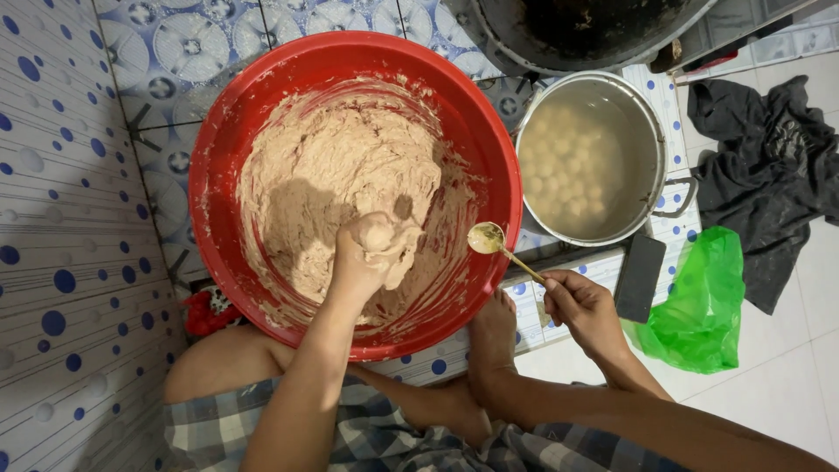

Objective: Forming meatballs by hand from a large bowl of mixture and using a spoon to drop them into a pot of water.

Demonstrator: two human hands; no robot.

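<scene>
— Checked cloth [367, 437] over the knees sat closest. What did the left hand [367, 253] have?

— It was fisted in the red basin [218, 157], squeezing a ball of pinkish paste [341, 166] out the top.

— And the right hand [581, 306]?

— At four o'clock of the basin, fingers pinched on a spoon [487, 238], bowl just beside the rim. Pale balls floated in the steel pot [657, 131] at two o'clock.

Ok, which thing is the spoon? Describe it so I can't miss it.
Start at the big red basin of pale brown paste. Just off its right rim, between it and the steel pot of pale balls in water, the right hand holds the spoon. It's the only slim metal piece here: a small round bowl smeared with paste, on a thin handle.
</scene>
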